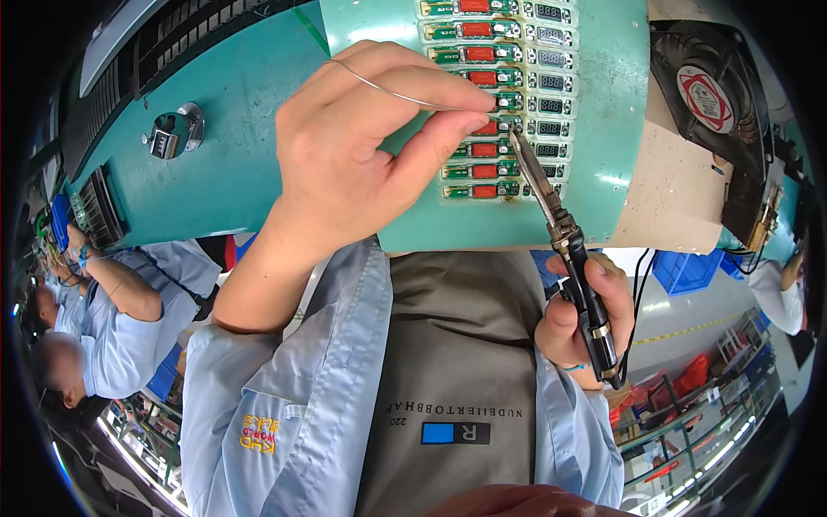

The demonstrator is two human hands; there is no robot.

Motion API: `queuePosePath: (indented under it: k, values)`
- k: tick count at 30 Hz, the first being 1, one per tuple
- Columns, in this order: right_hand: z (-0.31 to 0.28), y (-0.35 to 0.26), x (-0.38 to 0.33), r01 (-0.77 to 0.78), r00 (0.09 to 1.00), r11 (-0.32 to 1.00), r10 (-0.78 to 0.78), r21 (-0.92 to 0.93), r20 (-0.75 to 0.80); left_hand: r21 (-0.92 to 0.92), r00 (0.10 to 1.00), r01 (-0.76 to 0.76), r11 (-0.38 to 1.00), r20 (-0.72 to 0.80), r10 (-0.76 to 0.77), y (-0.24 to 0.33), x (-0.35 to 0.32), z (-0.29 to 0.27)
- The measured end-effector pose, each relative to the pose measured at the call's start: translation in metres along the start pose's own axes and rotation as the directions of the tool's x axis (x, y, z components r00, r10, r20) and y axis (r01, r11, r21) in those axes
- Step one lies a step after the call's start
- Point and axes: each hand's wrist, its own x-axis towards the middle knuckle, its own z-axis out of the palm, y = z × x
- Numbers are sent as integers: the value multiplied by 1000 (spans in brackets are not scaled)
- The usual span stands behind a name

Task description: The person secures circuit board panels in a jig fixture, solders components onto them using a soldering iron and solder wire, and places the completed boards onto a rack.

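Note:
Several small green circuit boards, each with a red block and a small display, lie in a column in a clear holder on the teal mat. My left hand is over their left side, thumb and forefinger pinching a thin solder wire. The wire bends across my fingers, and its end near the boards is hidden by my fingertips. My right hand grips the black handle of a soldering iron. Its tip points up and left to one board, just right of a red block; whether it touches I cannot tell.
A black fan stands to the right of the mat. On the left are a metal tally counter and black slotted racks. Blue crates are beyond the table edge at right. A co-worker's arm shows at far left.

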Motion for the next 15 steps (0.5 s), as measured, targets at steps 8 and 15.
queuePosePath:
  k: [8,15]
  values:
    - [-3,4,-4,54,997,996,-49,74,-64,-1,1000,20,1000,-24,-20,3,-3,-5]
    - [0,2,-2,39,999,999,-38,38,-17,19,1000,-16,1000,-13,16,2,-3,-2]
